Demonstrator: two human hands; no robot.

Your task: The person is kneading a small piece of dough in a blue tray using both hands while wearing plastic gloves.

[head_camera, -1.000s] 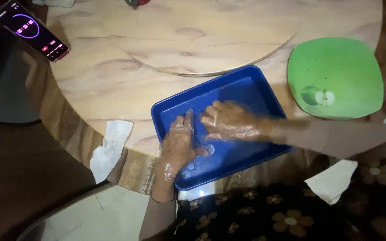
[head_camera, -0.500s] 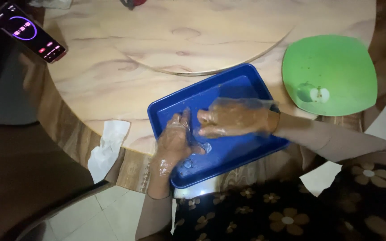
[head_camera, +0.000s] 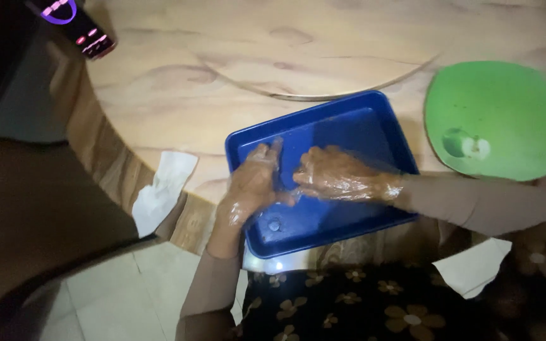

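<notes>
Hands meet over a blue tray (head_camera: pixel 374 126) in the head view, the only view there is: the left hand (head_camera: pixel 252 183) lies flat with fingers stretched toward the tray's far wall, and the right hand (head_camera: pixel 336 177) lies just beside it on the person's right, its fingertips touching the left thumb side. Both look wet or covered in thin clear film; I cannot tell which. Neither grip closes on anything: the left is spread open, the right loosely curved and empty. The tray sits under both palms at the near edge of the round wooden surface (head_camera: pixel 178 101). A green plate (head_camera: pixel 507 107) lies well to the right of the right hand, a white tissue (head_camera: pixel 159 189) to the left of the left hand, a phone (head_camera: pixel 80 25) far beyond it. Judging by the pose, the hands are being rubbed or rinsed in the tray.
</notes>
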